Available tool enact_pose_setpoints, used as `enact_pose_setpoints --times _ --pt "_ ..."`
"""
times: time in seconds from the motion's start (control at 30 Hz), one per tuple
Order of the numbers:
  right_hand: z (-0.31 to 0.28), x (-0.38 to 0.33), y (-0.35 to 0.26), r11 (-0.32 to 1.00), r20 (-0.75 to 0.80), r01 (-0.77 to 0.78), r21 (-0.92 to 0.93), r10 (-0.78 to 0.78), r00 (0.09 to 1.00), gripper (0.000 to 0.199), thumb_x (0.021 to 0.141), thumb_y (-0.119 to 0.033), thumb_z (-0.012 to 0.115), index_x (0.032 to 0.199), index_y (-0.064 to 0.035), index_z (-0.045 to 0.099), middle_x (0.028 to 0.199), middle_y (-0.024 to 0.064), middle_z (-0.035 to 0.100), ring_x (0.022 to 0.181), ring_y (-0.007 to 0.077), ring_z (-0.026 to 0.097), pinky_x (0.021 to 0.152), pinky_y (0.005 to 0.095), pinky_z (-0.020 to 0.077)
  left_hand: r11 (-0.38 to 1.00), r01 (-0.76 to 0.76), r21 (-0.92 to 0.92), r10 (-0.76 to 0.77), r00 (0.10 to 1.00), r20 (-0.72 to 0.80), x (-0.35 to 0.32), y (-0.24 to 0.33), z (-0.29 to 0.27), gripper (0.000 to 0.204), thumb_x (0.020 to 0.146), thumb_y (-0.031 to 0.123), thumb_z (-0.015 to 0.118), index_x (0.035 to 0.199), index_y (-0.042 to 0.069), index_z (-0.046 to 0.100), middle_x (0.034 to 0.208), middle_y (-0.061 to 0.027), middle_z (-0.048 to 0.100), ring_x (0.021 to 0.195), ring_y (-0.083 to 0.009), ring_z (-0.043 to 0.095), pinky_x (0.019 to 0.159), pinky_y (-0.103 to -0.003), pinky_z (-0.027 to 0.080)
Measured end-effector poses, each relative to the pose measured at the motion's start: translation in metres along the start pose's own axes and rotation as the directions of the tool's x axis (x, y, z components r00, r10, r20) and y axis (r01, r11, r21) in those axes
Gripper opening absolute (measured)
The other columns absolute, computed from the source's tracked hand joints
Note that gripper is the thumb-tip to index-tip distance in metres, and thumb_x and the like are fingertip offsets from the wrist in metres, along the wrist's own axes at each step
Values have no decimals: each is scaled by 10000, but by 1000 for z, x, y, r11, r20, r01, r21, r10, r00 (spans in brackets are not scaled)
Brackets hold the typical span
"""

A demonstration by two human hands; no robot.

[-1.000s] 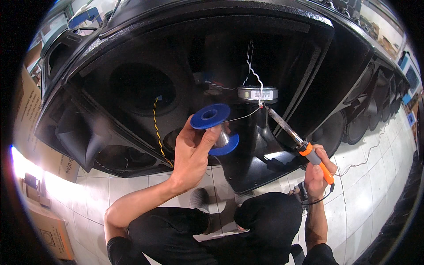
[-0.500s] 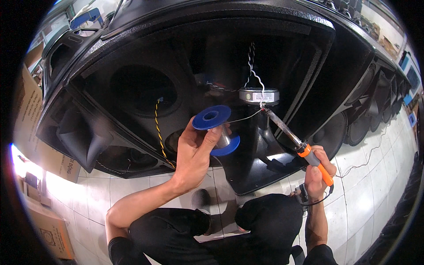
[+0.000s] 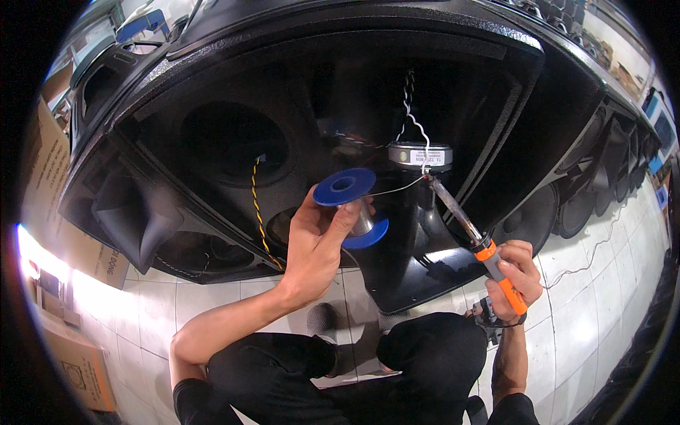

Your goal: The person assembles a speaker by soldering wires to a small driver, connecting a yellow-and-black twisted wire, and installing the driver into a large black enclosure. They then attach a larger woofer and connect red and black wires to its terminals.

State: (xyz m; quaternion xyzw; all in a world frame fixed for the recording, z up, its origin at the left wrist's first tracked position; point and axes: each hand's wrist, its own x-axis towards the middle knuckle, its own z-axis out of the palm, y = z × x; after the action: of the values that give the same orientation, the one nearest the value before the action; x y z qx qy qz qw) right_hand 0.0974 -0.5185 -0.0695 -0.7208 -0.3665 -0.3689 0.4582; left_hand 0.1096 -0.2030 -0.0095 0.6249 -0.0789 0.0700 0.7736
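Observation:
My left hand (image 3: 316,243) is wrapped round a blue spool of solder wire (image 3: 345,188), thumb across its wound core. A thin strand of solder (image 3: 398,190) runs from the spool to a terminal on the silver-rimmed speaker driver (image 3: 419,157). In my right hand (image 3: 517,280) is an orange and grey soldering iron (image 3: 489,253), held by its handle. The iron's tip meets the strand's end at that terminal, where a white wire (image 3: 425,139) also comes down. Below the driver spreads a glossy black horn (image 3: 407,265), which stands in front of the large black speaker cabinet (image 3: 297,42).
A twisted yellow and black wire (image 3: 256,205) hangs out of the cabinet's left opening. More black speakers (image 3: 588,177) line the right side over the white tiled floor (image 3: 588,297). Cardboard boxes (image 3: 71,361) stand at left. My knees are just below the horn.
My right hand has shifted its hold on the soldering iron, its fingers more spread now. The view has moved slightly; spool, solder and iron tip keep their places relative to the driver.

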Motion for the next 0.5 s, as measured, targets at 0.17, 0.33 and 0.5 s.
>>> enact_pose_setpoints --times 0.17,0.33,0.5 --pt "-4 1 -2 995 41 59 -80 -56 998 410 718 -91 771 1124 -93 720 1025 188 679 945 324 616 771 396 514 1000 4 -1 -4 1000 -6 0 0 1 444 967 362 671 1254 42 558 1125 -105 685 1052 -181 657 999 -360 484" --pt "-5 4 -3 986 65 99 -133 -91 994 413 677 -65 791 1084 -101 733 1039 173 686 946 321 623 778 395 531 1000 -7 -4 7 1000 12 1 -1 1 445 966 361 672 1254 42 557 1124 -100 686 1048 -178 658 994 -355 487" --pt "-6 7 -8 970 97 135 -202 -117 988 413 668 -74 810 1071 -131 743 1042 140 693 951 296 629 781 387 534 1000 -12 0 12 1000 2 2 -2 2 442 968 357 670 1253 39 557 1119 -98 687 1043 -175 658 990 -343 488"
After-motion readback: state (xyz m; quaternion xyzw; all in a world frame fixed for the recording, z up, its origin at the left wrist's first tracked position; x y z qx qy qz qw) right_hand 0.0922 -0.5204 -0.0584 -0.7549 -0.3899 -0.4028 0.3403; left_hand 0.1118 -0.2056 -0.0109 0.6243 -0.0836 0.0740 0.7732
